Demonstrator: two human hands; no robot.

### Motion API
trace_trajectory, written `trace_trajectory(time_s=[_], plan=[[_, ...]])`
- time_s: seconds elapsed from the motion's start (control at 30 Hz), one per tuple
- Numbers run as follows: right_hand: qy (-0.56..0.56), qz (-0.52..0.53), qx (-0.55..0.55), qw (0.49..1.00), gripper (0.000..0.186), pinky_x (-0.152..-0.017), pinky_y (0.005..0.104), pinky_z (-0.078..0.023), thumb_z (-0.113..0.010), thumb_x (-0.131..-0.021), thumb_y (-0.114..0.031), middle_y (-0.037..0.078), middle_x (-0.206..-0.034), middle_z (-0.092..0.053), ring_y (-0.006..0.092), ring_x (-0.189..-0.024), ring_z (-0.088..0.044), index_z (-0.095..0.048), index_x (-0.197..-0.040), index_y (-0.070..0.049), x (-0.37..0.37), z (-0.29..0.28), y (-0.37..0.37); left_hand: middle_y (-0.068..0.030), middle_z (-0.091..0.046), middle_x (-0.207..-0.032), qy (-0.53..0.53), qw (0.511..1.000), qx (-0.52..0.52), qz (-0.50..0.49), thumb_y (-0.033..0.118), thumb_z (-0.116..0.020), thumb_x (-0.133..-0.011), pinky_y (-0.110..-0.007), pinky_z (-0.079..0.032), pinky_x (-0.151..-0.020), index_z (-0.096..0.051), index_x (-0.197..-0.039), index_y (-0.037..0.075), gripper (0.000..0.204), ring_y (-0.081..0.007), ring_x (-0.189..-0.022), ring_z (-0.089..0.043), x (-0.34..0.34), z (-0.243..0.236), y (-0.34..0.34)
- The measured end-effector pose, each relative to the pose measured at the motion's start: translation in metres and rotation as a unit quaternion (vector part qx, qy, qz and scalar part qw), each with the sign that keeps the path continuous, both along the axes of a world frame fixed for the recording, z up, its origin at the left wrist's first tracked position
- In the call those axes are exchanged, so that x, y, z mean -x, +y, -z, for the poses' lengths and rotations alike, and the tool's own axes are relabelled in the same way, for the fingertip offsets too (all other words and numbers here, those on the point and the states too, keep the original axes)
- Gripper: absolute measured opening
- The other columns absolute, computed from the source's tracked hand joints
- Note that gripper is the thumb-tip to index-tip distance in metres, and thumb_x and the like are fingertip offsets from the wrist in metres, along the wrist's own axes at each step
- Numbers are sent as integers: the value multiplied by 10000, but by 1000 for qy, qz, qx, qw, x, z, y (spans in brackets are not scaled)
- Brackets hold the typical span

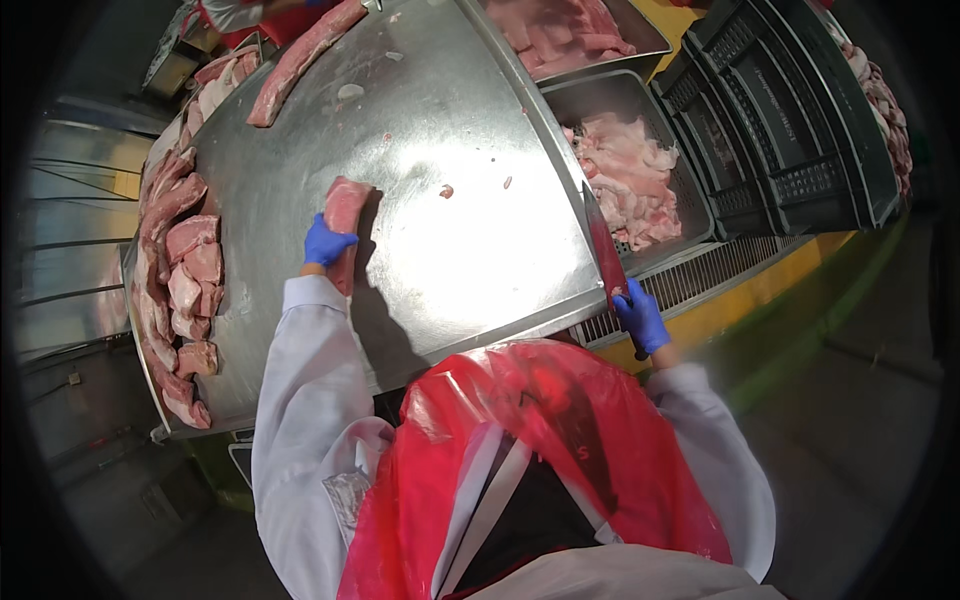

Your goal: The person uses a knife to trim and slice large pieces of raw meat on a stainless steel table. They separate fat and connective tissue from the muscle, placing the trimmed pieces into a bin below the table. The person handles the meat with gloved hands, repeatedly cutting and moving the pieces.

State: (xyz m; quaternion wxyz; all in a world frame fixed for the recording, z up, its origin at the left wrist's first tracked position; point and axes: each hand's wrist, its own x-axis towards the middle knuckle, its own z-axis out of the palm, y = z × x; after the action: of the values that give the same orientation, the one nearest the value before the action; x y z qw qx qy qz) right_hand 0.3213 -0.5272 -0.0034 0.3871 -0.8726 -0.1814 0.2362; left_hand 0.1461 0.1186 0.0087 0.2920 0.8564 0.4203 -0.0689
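Note:
My left hand [328,243], in a blue glove, is closed round a long strip of pink meat [346,206] at the left part of the steel table [290,170]. The strip points away from me, its far end showing beyond the fingers. On the right, past the table's edge, my right hand [642,318] grips a knife [604,246] in a blue glove. Its long blade points up and away, reaching beside the crate of trimmings [632,180]; the handle is mostly hidden in the fist.
Several meat strips and chunks [190,270] line the table's left edge. Another long strip [300,65] lies at the far side, near a co-worker's sleeve [232,14]. A steel tray of meat [560,35] and dark upright crates [770,110] stand right. Small scraps [447,191] dot the table.

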Motion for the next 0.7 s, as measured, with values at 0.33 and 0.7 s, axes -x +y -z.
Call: trace_trajectory(time_s=[0.33, 0.7], plan=[[76, -1, -65, 995, 212, -670, 393, -539, -618, -960, -174, 173, -853, -710, 292, -787, -716, -556, -1069, -4, -25, -10, 31, -137, -544, -1437, -620, 622, 441, -187, 435, -432, -1033, -439, -403, -1130, -512, -1418, 74, 534, -278, -1321, -523, -71, -17, -164], [242, -112, -125, 956, 103, -431, 251, -434, -570, -1009, -135, 32, -684, -589, 100, -501, -544, -528, -1081, -74, -26, 40, 175, -200, -615, -1280, -406, 907, 65, 92, 426, -727, -904, -393, -514, -974, -529, -1323, -9, 636, -297, -1148, -633, -140, -125, -55]])
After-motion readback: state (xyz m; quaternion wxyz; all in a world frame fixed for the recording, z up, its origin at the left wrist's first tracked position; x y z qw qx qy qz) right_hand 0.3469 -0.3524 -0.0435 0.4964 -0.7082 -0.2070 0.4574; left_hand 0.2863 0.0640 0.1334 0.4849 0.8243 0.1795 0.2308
